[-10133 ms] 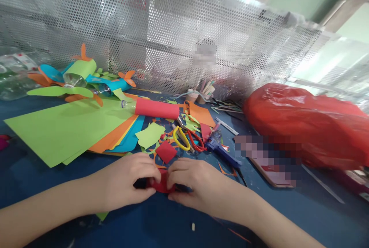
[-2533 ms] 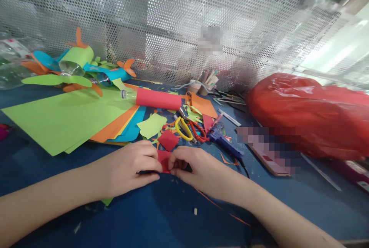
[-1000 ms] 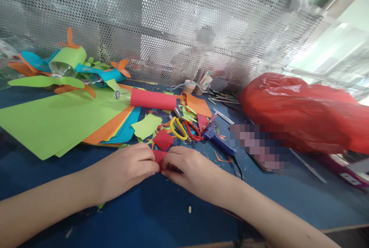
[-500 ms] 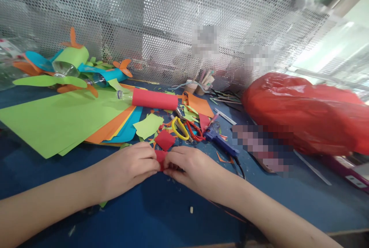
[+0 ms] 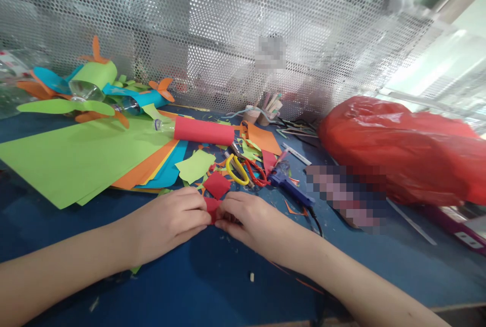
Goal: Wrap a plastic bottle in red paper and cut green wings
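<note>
Between my two hands is a small piece of red paper point(image 5: 211, 207), partly hidden by the fingers. My left hand point(image 5: 175, 221) pinches its left side, and my right hand point(image 5: 246, 219) pinches its right side. Just beyond the fingertips lies another red paper square point(image 5: 217, 185). Behind that are scissors with yellow handles point(image 5: 237, 170) and scissors with red handles point(image 5: 256, 172). A blue glue gun point(image 5: 290, 188) rests to the right of them. Farther back, a plastic bottle wrapped in red paper point(image 5: 204, 131) lies on its side.
Green paper sheets point(image 5: 83, 152) cover the left of the blue table point(image 5: 212, 286), near bottle models with paper propellers point(image 5: 93, 76). Paper scraps lie mid-table. A large red plastic bag point(image 5: 398, 145) sits at right. Cups of sticks point(image 5: 268, 109) stand before a perforated metal panel point(image 5: 159, 28).
Both hands stay in almost the same place on the red paper. Only very slight finger movement shows in the right hand.
</note>
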The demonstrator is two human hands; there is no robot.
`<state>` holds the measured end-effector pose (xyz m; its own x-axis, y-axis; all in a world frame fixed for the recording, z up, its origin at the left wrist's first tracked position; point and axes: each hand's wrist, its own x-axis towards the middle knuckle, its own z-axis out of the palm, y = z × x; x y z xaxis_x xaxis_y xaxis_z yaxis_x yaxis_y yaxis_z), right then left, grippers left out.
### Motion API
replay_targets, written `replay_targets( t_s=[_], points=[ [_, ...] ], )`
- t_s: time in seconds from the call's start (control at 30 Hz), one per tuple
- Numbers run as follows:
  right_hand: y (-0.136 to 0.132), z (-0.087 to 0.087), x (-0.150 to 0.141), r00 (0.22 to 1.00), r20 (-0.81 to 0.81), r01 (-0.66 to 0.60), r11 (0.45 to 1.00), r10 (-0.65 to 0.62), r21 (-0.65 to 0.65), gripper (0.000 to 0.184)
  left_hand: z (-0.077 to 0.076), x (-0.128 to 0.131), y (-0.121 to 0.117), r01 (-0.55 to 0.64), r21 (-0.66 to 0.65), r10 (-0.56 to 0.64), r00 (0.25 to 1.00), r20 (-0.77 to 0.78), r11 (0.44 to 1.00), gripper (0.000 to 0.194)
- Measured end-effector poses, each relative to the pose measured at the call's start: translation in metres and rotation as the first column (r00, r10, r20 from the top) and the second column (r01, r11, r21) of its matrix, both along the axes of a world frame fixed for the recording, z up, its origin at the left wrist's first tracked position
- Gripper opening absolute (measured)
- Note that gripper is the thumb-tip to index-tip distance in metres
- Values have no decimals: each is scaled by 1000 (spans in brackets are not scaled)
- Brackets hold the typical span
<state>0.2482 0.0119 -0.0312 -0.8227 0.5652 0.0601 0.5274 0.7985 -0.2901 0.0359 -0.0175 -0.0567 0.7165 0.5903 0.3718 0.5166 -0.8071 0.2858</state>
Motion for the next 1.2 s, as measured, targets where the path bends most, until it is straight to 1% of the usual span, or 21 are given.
replay_targets(
  t_s=[0.13,0.27,0.37,0.53,0.67,0.83,0.93,1.0,1.07,1.2],
  points=[
    [1,5,-1,1000,9,24,997,-24,-78,6,4,0,0,-5,-30,5,1000,-13,1000,25],
    [3,13,1,1000,-22,-3,984,-1,-179,8,7,1,0,-6,-16,6,1000,-29,1000,27],
    [4,17,4,999,-43,-27,976,18,-216,9,8,3,-1,-6,7,6,999,-42,1000,27],
    [4,13,5,997,-53,-65,981,56,-184,2,6,3,-1,-18,46,22,995,-95,999,29],
    [4,8,2,999,-45,-11,987,4,-160,4,5,2,-1,-8,63,14,995,-94,998,31],
    [1,10,-2,997,-19,65,981,-70,-181,7,-1,0,-1,-54,-25,54,999,-6,998,21],
    [-1,12,-5,995,3,95,982,-96,-162,7,-5,0,1,-68,-22,69,996,60,997,19],
    [-2,12,-6,994,19,107,983,-106,-149,7,-5,0,1,-62,-19,63,996,67,998,21],
    [-2,12,-5,996,20,93,985,-91,-143,6,-2,1,1,-51,-19,52,998,26,999,27],
    [1,10,-2,1000,-13,-3,990,1,-139,4,4,2,0,-32,20,33,998,-59,999,33]
  ],
)
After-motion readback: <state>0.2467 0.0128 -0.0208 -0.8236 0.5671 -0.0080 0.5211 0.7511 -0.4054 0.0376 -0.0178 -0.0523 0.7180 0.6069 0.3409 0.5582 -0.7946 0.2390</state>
